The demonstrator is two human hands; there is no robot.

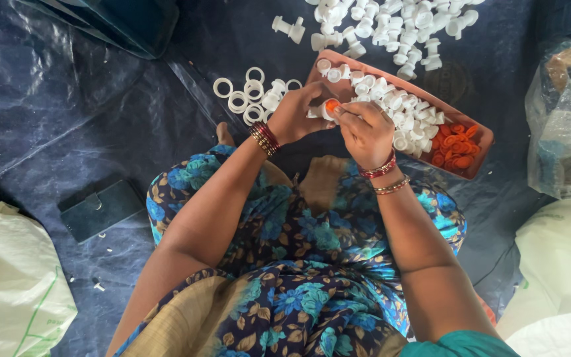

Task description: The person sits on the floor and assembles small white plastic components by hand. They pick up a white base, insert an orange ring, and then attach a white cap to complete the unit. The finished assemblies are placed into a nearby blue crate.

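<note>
My left hand (297, 114) and my right hand (367, 132) meet over my lap, both pinching one small white plastic spout with an orange cap (329, 108) pressed into it. Just beyond the hands lies a long brown tray (486, 142) that holds several white plastic spouts (391, 106) and, at its right end, a pile of orange caps (455, 145). White plastic rings (244, 96) lie loose on the dark sheet to the left of my left hand.
A heap of white plastic fittings (391, 26) covers the dark tarpaulin (67, 112) at the top. A dark phone (100, 208) lies left of my knee. White sacks (8, 284) sit at lower left and lower right, and a clear plastic bag (566, 119) at right.
</note>
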